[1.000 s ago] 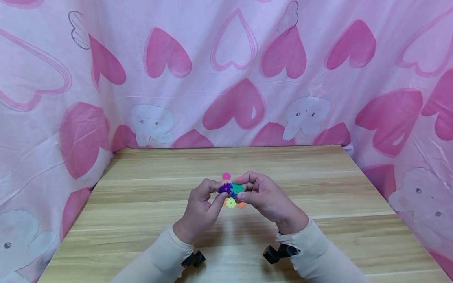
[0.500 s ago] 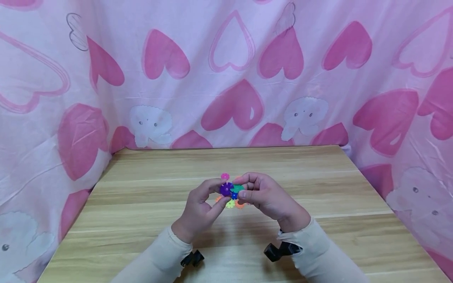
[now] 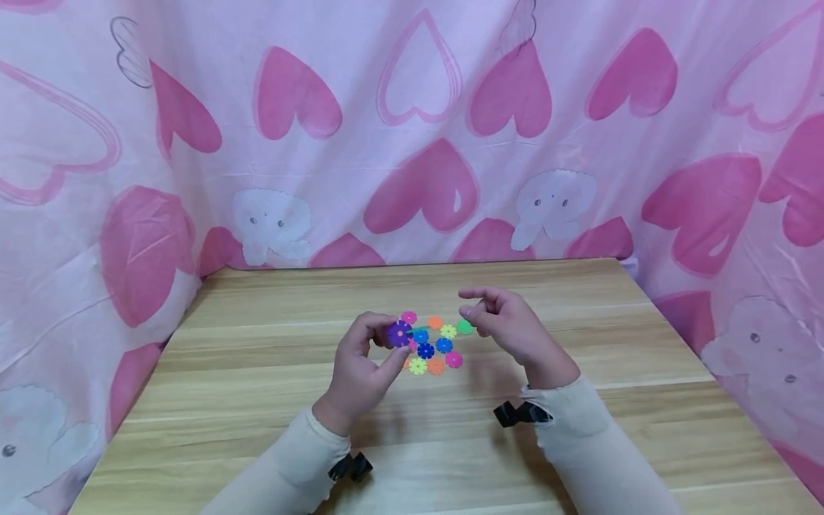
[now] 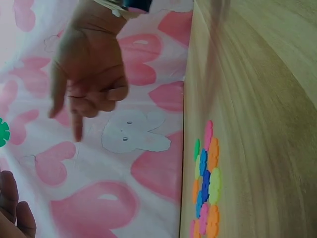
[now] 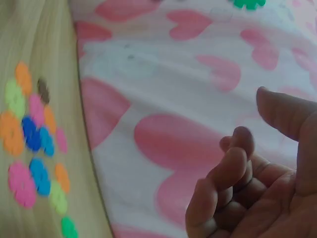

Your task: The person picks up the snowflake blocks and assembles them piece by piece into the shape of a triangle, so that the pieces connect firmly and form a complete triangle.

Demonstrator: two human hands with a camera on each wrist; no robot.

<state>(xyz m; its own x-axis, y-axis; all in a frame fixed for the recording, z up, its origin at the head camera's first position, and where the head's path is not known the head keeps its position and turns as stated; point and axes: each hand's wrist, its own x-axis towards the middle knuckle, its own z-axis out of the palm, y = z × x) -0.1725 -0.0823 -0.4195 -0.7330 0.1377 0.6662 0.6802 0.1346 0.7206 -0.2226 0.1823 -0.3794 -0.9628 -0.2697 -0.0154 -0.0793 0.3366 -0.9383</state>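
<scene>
In the head view my left hand [image 3: 360,365] pinches a purple snowflake disc [image 3: 400,333] between thumb and fingers. A green snowflake disc [image 4: 3,132] is slotted into it and shows edge-on from the head camera. To the right my right hand [image 3: 515,325] is raised over the table and holds nothing. Its index finger is fairly straight and the other fingers bend loosely, as the right wrist view also shows. Beneath the hands, several loose discs lie flat, among them a dark blue disc [image 3: 425,350], a pink disc [image 3: 453,360] and a light green disc [image 3: 465,327].
The wooden table [image 3: 290,300] spreads around the hands. Behind it and at both sides hangs a pink curtain [image 3: 347,186] with hearts. Black wrist mounts sit under both sleeves, one being the right mount [image 3: 520,413].
My right hand has let go of the green disc and moved up and right. The joined purple and green discs stay in my left hand, shifted slightly left; more loose discs show.
</scene>
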